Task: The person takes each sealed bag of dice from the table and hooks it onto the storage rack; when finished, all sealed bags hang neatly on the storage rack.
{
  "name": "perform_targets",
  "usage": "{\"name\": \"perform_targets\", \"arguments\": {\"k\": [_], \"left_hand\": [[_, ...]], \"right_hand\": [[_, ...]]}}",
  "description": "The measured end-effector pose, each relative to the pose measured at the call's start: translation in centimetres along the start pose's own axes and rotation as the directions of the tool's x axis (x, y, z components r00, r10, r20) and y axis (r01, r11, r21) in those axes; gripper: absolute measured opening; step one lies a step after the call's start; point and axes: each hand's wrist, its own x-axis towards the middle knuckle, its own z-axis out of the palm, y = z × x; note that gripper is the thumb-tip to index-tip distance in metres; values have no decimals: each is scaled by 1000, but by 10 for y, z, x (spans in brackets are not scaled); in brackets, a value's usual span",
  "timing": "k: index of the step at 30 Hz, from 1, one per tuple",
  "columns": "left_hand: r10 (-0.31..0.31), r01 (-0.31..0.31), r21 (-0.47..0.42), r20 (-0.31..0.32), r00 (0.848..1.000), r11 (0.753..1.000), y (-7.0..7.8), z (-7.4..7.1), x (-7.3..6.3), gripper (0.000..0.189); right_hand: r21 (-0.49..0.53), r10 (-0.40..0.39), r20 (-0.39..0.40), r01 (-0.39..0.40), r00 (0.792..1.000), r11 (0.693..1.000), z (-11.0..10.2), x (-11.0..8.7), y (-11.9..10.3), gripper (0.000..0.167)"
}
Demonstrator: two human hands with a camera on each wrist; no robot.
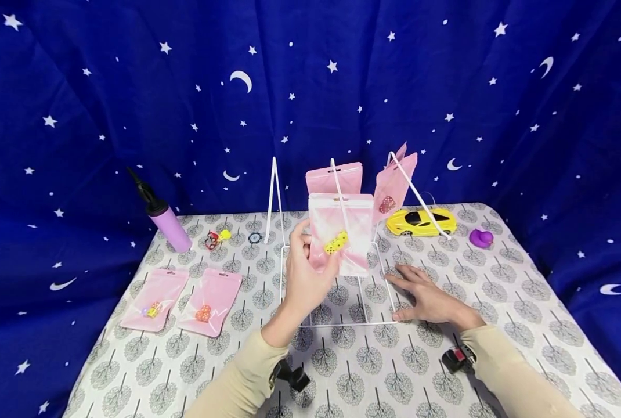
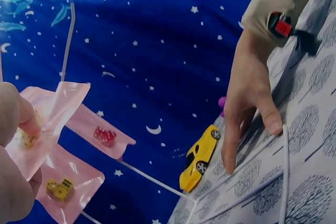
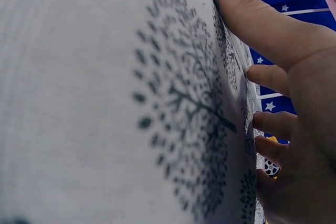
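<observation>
My left hand (image 1: 307,276) pinches a pink zip bag (image 1: 361,255) with yellow dice (image 1: 335,242) inside, thumb across its front. The middle prong of a white wire display rack (image 1: 342,325) crosses the bag's top at the slot, and the prong's end lies over the bag's front. Behind it another pink bag (image 1: 316,181) hangs on the same prong. On the right prong hang pink bags (image 1: 391,186), one with a red die (image 1: 387,204). My right hand (image 1: 428,297) rests on the table with fingers spread, thumb touching the rack's base corner.
Two pink bags with small dice, a left one (image 1: 156,284) and a right one (image 1: 219,290), lie on the table's left. Behind them are a purple pump (image 1: 172,229), small trinkets (image 1: 217,238) and a dark ring (image 1: 255,237). A yellow car (image 1: 420,223) and purple duck (image 1: 480,238) stand right.
</observation>
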Motion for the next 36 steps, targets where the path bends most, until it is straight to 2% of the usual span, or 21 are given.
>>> {"name": "perform_targets", "arguments": {"k": [8, 16, 23, 30, 36], "left_hand": [[-58, 58, -6, -30, 998, 998, -16, 11, 16, 80], [-46, 48, 17, -71, 996, 999, -28, 19, 29, 81], [-2, 2, 3, -102, 995, 1000, -35, 26, 40, 78], [-13, 16, 25, -129, 992, 1000, -38, 30, 44, 78], [-42, 45, 30, -113, 993, 999, -44, 29, 44, 77]], "right_hand": [[7, -10, -4, 10, 1000, 1000, 0, 0, 0, 100], [7, -9, 0, 9, 1000, 1000, -1, 0, 0, 99], [12, -10, -4, 10, 1000, 1000, -1, 0, 1, 99], [20, -25, -15, 26, 1000, 999, 0, 0, 1, 98], [17, -11, 2, 11, 1000, 1000, 0, 0, 1, 99]]}}
